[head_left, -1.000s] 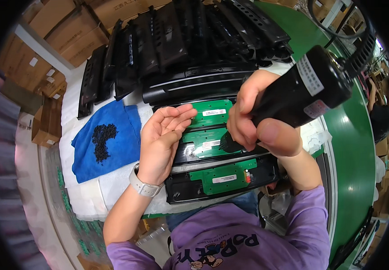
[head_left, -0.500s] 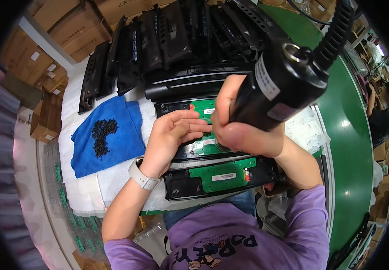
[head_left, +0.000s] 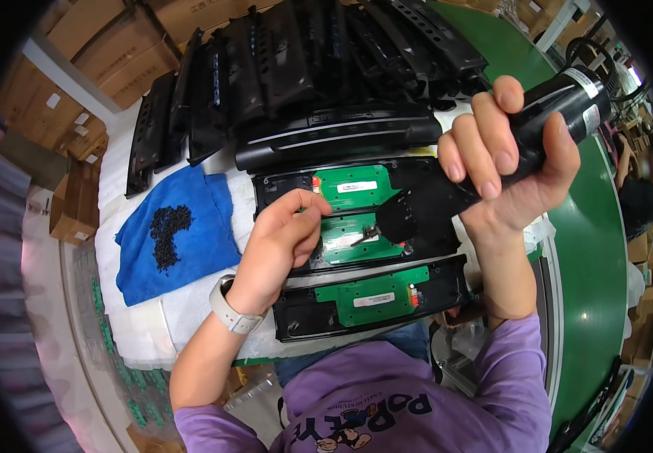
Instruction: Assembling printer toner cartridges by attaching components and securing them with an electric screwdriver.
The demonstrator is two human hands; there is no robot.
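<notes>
My right hand (head_left: 504, 162) grips a black electric screwdriver (head_left: 560, 94), tilted so its dark nose reaches left over the panels. Its bit ends above the middle green circuit board (head_left: 349, 248); whether it touches cannot be told. My left hand (head_left: 285, 234) is curled with thumb and fingertips together at that board's left edge; anything pinched there is hidden. Three black panels with green boards lie in a row: a far board (head_left: 341, 181), the middle one, and a near board (head_left: 375, 300). Left of them, small black screws (head_left: 168, 234) lie piled on a blue cloth (head_left: 217, 200).
Behind the panels lies a long black housing (head_left: 334, 140). Several black housings (head_left: 281, 68) are stacked farther back. A green surface (head_left: 587, 264) runs along the right, and cardboard boxes (head_left: 100, 53) stand at the back left. Another person (head_left: 640, 181) is at the far right.
My right hand has swung right, turning the screwdriver from upright to strongly tilted, which uncovers more of the boards. My left hand's outstretched fingers have curled in.
</notes>
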